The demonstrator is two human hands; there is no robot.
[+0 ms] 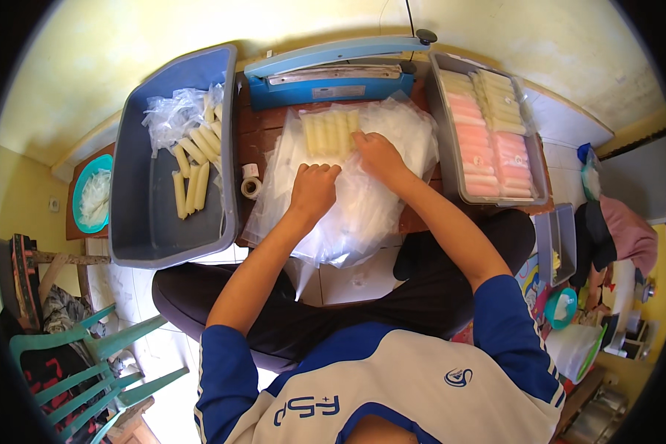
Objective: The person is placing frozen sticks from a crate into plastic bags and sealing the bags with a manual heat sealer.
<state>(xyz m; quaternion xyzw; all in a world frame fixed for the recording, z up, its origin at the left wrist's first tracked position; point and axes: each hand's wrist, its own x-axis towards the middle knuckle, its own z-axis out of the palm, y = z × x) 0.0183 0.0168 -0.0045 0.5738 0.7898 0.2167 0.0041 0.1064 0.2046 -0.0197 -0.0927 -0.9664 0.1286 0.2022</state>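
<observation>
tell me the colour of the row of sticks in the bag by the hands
Pale yellow; the row of sticks shows best in the head view.

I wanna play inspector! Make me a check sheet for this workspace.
Surface: reddish-brown table, mostly covered.
Work things: row of pale yellow sticks on clear plastic bags; blue sealer behind; loose sticks in left bin; pink packs and yellow ones in right bin.
Clutter: small white rolls beside left bin.
Hands: left hand curled over the bags; right hand at the row's right end; grips unclear.
Cables: dark cord by the yellow wall, behind the sealer.
Surroundings: green chair at lower left.
</observation>
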